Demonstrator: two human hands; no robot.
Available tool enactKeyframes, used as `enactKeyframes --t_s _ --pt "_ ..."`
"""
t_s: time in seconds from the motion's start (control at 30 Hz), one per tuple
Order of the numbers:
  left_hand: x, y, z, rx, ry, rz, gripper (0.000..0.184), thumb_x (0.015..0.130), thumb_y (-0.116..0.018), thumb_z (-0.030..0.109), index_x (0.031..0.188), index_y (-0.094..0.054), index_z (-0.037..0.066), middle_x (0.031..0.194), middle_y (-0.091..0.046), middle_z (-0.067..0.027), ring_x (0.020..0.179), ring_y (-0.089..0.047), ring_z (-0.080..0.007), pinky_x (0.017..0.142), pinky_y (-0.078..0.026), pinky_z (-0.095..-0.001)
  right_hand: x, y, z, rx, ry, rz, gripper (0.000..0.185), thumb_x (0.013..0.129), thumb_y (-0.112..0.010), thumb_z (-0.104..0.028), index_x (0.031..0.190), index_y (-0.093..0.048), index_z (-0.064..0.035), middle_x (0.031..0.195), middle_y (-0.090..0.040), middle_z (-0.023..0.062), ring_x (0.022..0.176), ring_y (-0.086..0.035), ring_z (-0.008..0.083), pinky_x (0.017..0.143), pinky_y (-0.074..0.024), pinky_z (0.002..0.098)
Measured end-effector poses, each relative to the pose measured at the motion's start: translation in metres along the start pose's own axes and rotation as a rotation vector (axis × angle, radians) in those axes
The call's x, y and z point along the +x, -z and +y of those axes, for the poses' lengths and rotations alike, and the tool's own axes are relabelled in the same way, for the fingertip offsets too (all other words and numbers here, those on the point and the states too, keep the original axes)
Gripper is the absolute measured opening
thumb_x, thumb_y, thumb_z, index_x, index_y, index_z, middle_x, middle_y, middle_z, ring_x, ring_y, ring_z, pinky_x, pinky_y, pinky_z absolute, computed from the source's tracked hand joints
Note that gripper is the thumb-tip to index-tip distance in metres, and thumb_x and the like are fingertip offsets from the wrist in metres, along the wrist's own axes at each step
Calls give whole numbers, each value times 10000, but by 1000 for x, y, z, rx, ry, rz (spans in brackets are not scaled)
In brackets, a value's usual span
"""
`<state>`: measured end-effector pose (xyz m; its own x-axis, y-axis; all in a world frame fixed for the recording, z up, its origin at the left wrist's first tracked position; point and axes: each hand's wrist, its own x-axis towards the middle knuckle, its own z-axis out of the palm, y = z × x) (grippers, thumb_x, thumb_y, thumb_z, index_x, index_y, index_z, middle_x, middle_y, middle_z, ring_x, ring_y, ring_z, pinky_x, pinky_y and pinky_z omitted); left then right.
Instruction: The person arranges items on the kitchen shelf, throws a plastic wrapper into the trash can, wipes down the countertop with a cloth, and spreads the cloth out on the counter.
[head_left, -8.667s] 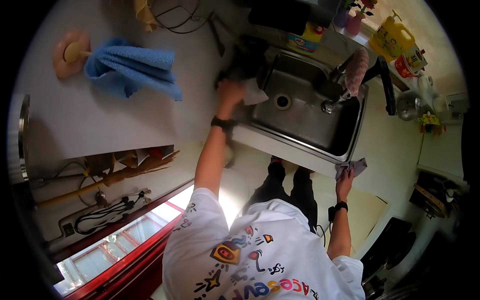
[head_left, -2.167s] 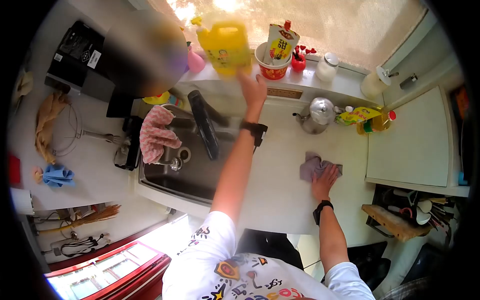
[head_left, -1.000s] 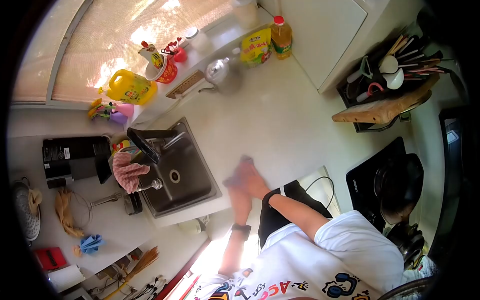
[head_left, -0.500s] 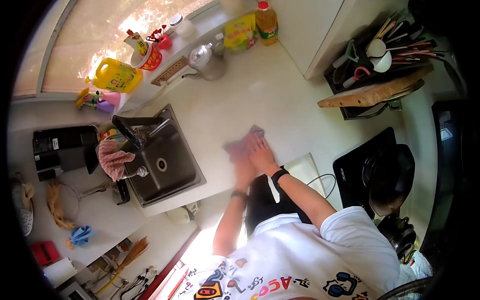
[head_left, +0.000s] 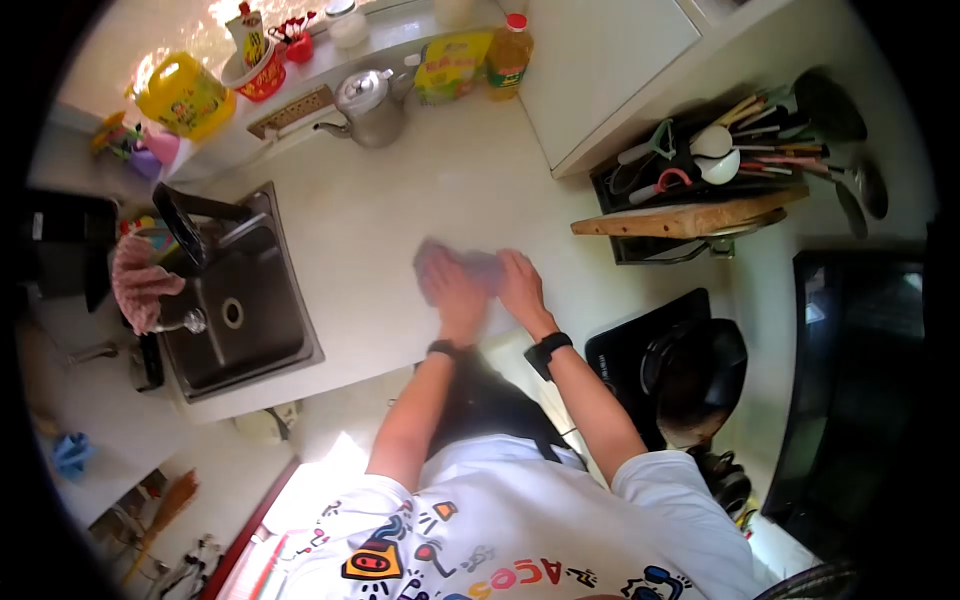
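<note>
A greyish-purple cloth [head_left: 485, 268] lies on the white countertop [head_left: 380, 215], blurred by motion. On its left part is my left hand [head_left: 460, 300], fingers bent around the fabric and somewhat smeared. My right hand [head_left: 522, 288] grips the cloth's right edge with its fingers close together. The two hands are side by side with a stretch of cloth between them, near the counter's front edge.
Left of the hands is the sink [head_left: 235, 310] with its black faucet [head_left: 185, 215]. A metal kettle [head_left: 370, 105] and oil bottle [head_left: 508, 58] stand behind. At right are a cutting board [head_left: 690, 218], utensils and a black pan [head_left: 705, 375].
The view has shifted rightward. My hands, one beside the other on the cloth before, have moved farther apart. My right hand has gone from flat on the cloth to its right edge.
</note>
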<state>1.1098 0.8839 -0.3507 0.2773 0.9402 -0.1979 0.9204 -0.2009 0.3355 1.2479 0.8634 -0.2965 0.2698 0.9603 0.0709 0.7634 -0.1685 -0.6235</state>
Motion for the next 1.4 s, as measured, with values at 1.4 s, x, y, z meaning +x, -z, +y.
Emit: enactKeyframes --t_s 1.4 --pt "107 58 -92 13 -203 -72 851 915 -539 530 1506 -260 -15 1633 -34 -139 1505 25 -337 1187 -63 -553 352 118 -140 -500 572 -41 226 772 -696 -114 965 -687 3 928 -659 201 921 -629 375 830 -510 433"
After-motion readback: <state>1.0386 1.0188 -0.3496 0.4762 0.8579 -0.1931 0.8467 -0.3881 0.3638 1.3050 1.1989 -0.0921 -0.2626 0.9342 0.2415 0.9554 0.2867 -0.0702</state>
